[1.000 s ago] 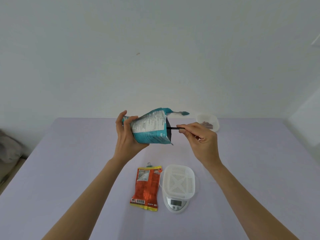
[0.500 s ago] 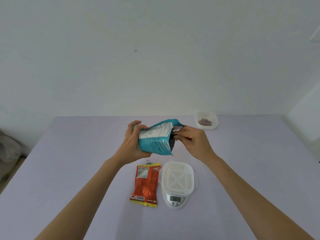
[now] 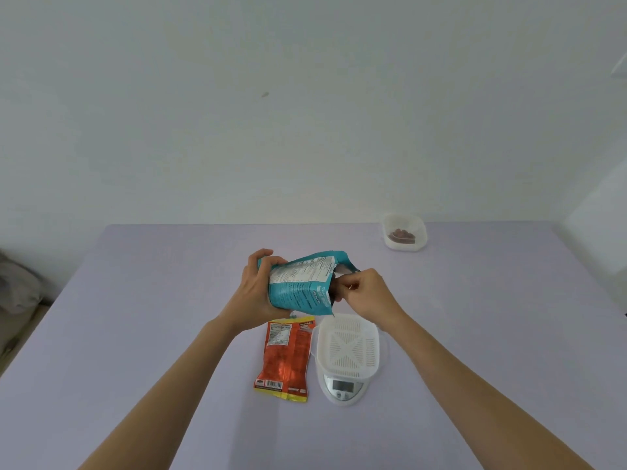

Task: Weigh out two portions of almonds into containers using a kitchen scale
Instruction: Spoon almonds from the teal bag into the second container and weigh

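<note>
Tabletop (image 3: 135,334): flat, pale lavender, set against a white wall.
- Orange snack bag (image 3: 286,359): lying flat near the centre, barcode end nearest the viewer.
- Kitchen scale (image 3: 342,390): white, just right of the bag, display facing the viewer.
- Container (image 3: 404,232): white, far right corner, holding brown nuts.

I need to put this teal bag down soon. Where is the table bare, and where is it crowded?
Bare: the table left of the orange packet; right of the scale; the far stretch left of the almond container. Crowded: the centre, with packet, scale and basket close together near the teal bag.
</note>
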